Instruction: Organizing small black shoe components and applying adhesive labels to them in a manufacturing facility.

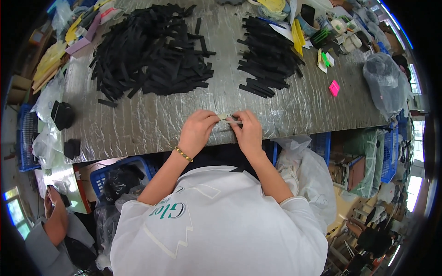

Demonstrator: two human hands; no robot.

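Note:
Close to the table's near edge, my two hands meet over a small pale strip point(224, 117) that looks like a label or tape; its kind is too small to make out. My left hand point(197, 129), with a beaded bracelet on its wrist, pinches one end. The other end lies at the closed fingertips of my right hand point(249, 132), where a thin light edge shows. Beyond my hands, a big heap of short black fabric strips point(152, 50) spreads on the left. A smaller, more aligned stack of black strips point(267, 57) lies to the right.
A pink piece point(334, 88) and a clear plastic bag point(386, 83) lie on the table point(304, 110) at right. Clutter with a phone point(307, 14) fills the far right. Black bundles point(62, 115) sit at left. Below stands a blue crate point(103, 179); another person's hand point(53, 195) shows lower left.

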